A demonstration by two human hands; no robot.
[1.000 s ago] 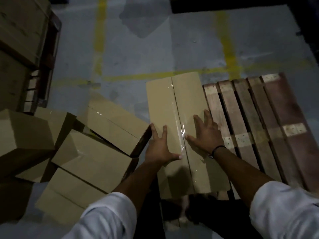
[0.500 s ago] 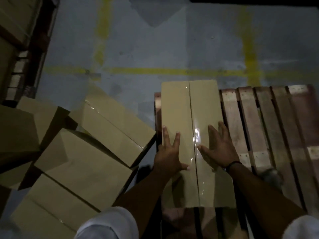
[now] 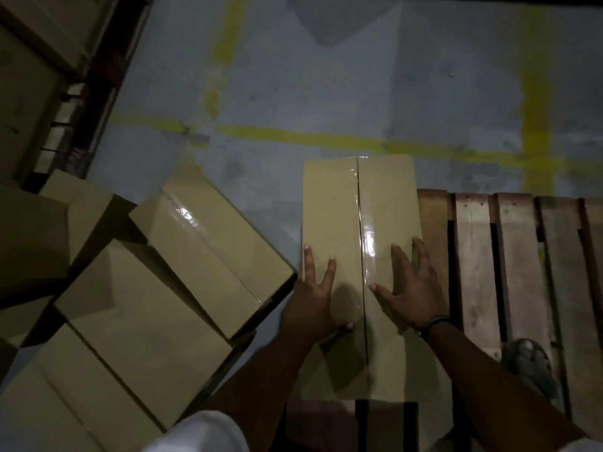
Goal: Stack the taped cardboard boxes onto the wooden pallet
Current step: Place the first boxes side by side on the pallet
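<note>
A long taped cardboard box (image 3: 332, 203) lies lengthwise on the left end of the wooden pallet (image 3: 479, 256), its far end reaching just past the pallet's far edge. Clear tape shines along its centre seam. My left hand (image 3: 313, 298) lies flat on the box's left half, fingers spread, thumb near the seam. My right hand (image 3: 411, 288) lies flat on the right half, also spread. Neither hand grips the box. A heap of similar taped boxes (image 3: 208, 252) sits on the floor to the left.
More boxes are stacked on a dark pallet (image 3: 98, 79) at the far left. Grey concrete floor with yellow lines (image 3: 293, 135) lies beyond. A foot in a sandal (image 3: 532, 363) rests on the pallet slats at right. Bare slats extend to the right.
The box has slid from half off the pallet's left edge to lying squarely along its left end. Both hands stayed flat on its top and moved with it.
</note>
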